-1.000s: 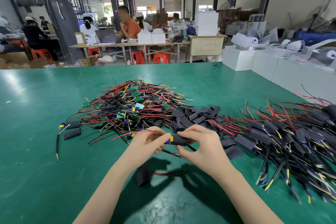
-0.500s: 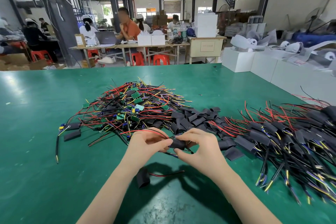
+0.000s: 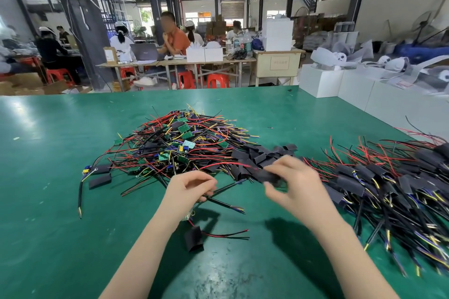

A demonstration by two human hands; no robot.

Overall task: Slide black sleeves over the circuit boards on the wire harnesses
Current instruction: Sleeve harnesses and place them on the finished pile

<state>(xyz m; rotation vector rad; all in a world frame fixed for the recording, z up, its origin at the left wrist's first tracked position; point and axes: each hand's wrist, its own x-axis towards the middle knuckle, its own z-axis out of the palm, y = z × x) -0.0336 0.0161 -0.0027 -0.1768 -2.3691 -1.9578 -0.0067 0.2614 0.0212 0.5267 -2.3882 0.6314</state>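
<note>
This is a factory assembly hall. A wide green surface (image 3: pixel 60 177) in the lower half of the frame carries a heap of loose wire harnesses (image 3: pixel 179 143) at centre and a second pile of sleeved ones (image 3: pixel 388 182) at right. In the upper left, workers (image 3: pixel 175 39) sit on red stools (image 3: pixel 217 80) at long tables (image 3: pixel 170 63) with a laptop (image 3: pixel 144 52) and white boxes (image 3: pixel 204 54). Black steel columns (image 3: pixel 153 0) and roof beams run across the top, and stacked cartons (image 3: pixel 216 28) fill the far back.
</note>
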